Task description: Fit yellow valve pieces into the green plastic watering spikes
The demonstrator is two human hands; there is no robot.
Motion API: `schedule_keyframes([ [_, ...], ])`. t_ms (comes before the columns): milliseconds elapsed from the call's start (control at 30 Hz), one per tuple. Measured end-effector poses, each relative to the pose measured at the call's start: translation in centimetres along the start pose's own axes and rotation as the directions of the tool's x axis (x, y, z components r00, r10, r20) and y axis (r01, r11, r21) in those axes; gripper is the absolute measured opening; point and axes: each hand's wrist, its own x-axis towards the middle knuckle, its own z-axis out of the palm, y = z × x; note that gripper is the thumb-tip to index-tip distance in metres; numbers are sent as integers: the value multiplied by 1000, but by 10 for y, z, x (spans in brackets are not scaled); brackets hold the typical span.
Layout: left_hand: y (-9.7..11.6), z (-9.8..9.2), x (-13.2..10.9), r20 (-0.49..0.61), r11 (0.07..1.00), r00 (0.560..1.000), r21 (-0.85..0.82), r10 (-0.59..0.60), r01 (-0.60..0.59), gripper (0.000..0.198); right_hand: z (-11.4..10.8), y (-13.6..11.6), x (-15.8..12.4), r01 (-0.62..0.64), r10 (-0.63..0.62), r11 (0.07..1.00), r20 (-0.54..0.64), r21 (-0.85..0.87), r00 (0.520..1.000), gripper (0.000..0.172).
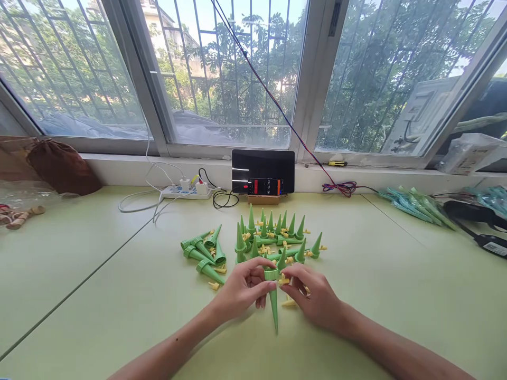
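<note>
At the lower centre of the frame, the left hand (250,285) has its grip around a green cone (274,306), tip downward, while the right hand (317,295) pinches a small yellow fitting (284,281) just beside the cone's wide end, above the worktop (119,285).

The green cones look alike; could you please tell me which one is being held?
The green cone in the left hand, its tip pointing down; the others stand or lie on the table.

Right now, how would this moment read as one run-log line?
left hand: holds green cone, tip down | right hand: pinches yellow fitting near cone's wide end | table: other cones, yellow pieces
</note>
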Motion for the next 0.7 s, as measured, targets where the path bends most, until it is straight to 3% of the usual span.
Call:
schedule_keyframes([
  [433, 6, 2, -1, 2, 997, 999, -56, -46, 46, 38, -1, 4, 0, 220, -229, 952, -18, -213, 973, 16],
  [700, 0, 4, -2, 12, 999, 999, -26, -44, 45, 37, -2, 5, -1, 245, -245, 945, 26, -215, 969, 16],
])
